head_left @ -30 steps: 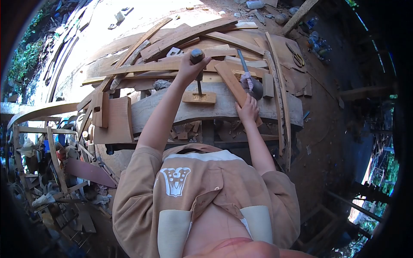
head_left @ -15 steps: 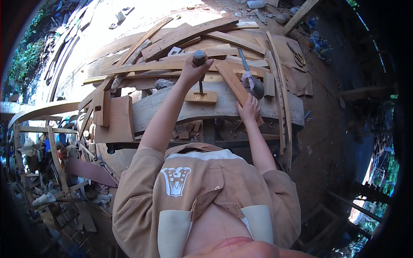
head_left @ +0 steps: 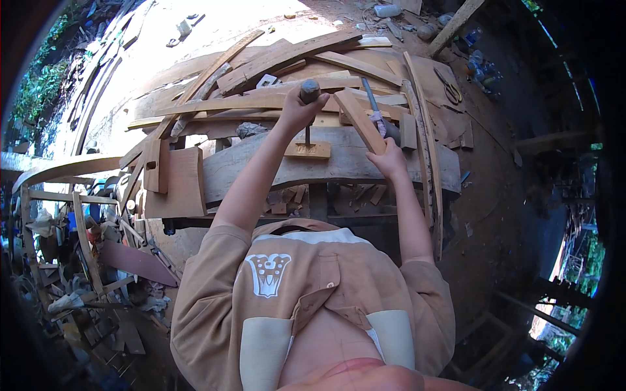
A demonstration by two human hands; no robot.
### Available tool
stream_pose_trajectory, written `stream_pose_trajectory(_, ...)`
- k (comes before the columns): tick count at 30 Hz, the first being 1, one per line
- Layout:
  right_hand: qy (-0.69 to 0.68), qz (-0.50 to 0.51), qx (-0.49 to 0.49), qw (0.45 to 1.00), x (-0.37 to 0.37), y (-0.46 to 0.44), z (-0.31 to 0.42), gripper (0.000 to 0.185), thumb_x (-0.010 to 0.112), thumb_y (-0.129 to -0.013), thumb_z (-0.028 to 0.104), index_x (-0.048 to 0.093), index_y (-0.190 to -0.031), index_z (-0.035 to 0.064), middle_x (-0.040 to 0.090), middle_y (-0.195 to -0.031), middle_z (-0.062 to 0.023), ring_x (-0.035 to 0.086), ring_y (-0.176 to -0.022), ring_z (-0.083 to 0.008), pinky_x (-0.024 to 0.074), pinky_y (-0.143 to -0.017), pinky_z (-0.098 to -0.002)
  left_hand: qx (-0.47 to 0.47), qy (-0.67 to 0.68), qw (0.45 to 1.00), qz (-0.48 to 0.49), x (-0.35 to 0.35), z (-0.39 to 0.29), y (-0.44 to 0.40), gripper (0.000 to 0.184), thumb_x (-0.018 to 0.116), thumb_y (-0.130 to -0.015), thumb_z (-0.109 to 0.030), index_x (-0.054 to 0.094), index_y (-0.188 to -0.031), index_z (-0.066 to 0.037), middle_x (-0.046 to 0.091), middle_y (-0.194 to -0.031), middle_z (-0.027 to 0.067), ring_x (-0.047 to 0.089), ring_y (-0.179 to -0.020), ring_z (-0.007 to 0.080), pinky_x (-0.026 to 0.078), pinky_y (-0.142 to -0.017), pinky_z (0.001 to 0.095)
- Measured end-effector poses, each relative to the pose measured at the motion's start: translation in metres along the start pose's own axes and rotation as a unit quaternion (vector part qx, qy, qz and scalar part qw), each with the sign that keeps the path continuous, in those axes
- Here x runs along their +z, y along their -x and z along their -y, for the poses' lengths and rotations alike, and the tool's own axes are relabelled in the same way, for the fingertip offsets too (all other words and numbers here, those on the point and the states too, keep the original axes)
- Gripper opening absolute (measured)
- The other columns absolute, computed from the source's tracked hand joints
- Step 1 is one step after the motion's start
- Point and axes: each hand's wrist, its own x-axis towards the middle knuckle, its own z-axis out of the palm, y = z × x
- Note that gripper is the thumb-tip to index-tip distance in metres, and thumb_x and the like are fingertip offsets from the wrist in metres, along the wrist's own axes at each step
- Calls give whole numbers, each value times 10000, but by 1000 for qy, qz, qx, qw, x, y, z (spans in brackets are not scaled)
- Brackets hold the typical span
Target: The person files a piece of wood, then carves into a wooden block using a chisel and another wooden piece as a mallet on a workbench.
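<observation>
My left hand (head_left: 302, 109) is closed round the handle of a chisel (head_left: 310, 89). The chisel stands upright, its blade down on a small light wood block (head_left: 316, 150) with a recess cut in its top. That block lies on a thick grey plank (head_left: 261, 166). My right hand (head_left: 389, 159) grips the near end of a flat wooden bar (head_left: 360, 122), held slanting up and to the left. The bar's far end is close to the chisel handle, on its right, apart from it.
Long boards (head_left: 287, 62) lie piled behind the block. A dark mallet-like lump (head_left: 392, 129) and a rod (head_left: 369, 94) sit behind the bar. Mortised wood (head_left: 156, 166) is at left, long strips (head_left: 425, 150) and scissors-like yellow handles (head_left: 454, 94) at right.
My right hand has moved up and slightly right, and the bar has tilted, looking shorter from here. My left hand and the chisel are nearly where they were.
</observation>
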Motion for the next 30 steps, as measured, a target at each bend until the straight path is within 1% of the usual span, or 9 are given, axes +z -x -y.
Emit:
stream_pose_trajectory(3,-56,-45,-64,995,-46,9,24,580,716,-618,351,474,-1054,56,607,-945,-164,592,-875,-330,472,-741,-384,-16,6,1000,-3,1,2,-3,221,661,-765,-197,495,-725,-57,464,-629,-38,404,-587,55,354,-537,220)
stream_pose_trajectory(5,-253,-167,-234,924,-73,23,48,584,715,-632,299,457,-1094,54,605,-924,-162,599,-861,-322,478,-725,-376,-18,-9,1000,-6,2,2,-3,220,662,-763,-195,497,-725,-56,462,-631,-39,401,-591,53,353,-540,219)
stream_pose_trajectory(8,-320,-231,-286,873,-93,41,73,595,708,-642,255,439,-1141,71,602,-911,-161,606,-849,-314,482,-713,-370,-25,3,1000,3,5,-2,-3,213,661,-761,-191,502,-724,-54,461,-633,-40,397,-591,49,354,-540,220)
stream_pose_trajectory(11,-204,-113,-335,913,-101,50,83,609,699,-639,247,432,-1164,93,602,-911,-164,609,-828,-317,485,-711,-380,-6,-30,1000,-6,6,3,-3,202,660,-758,-180,504,-728,-55,460,-632,-44,394,-583,48,353,-535,220)
stream_pose_trajectory(12,11,-60,-274,960,-112,56,90,624,696,-629,237,429,-1177,104,603,-912,-167,609,-824,-322,486,-712,-386,-2,-6,1000,-3,7,6,-3,202,661,-756,-178,504,-732,-53,458,-631,-43,393,-583,52,354,-536,220)
stream_pose_trajectory(13,11,-60,-276,959,-118,60,91,624,696,-629,237,429,-1177,104,603,-912,-167,609,-824,-322,486,-712,-386,1,18,1000,1,6,4,-2,201,661,-755,-175,503,-737,-52,456,-630,-43,391,-583,55,355,-537,220)
stream_pose_trajectory(21,-288,-209,-292,888,-114,61,89,602,691,-640,257,440,-1160,87,604,-918,-174,606,-830,-313,482,-721,-371,23,-11,1000,-4,8,3,-1,208,664,-749,-165,493,-734,-48,437,-630,-47,386,-583,57,355,-536,217)
stream_pose_trajectory(23,51,-36,-227,972,-119,62,91,614,691,-640,274,440,-1168,85,606,-919,-174,607,-826,-314,482,-718,-372,-9,25,999,18,9,0,2,217,667,-748,-175,493,-739,-47,445,-650,-35,391,-600,67,358,-544,223)
stream_pose_trajectory(30,-213,-144,-299,919,-122,64,88,606,684,-632,270,449,-1156,76,607,-917,-151,610,-818,-317,486,-709,-382,16,-1,1000,6,10,8,-2,194,665,-747,-162,529,-787,-30,466,-634,-35,419,-593,58,379,-552,219)
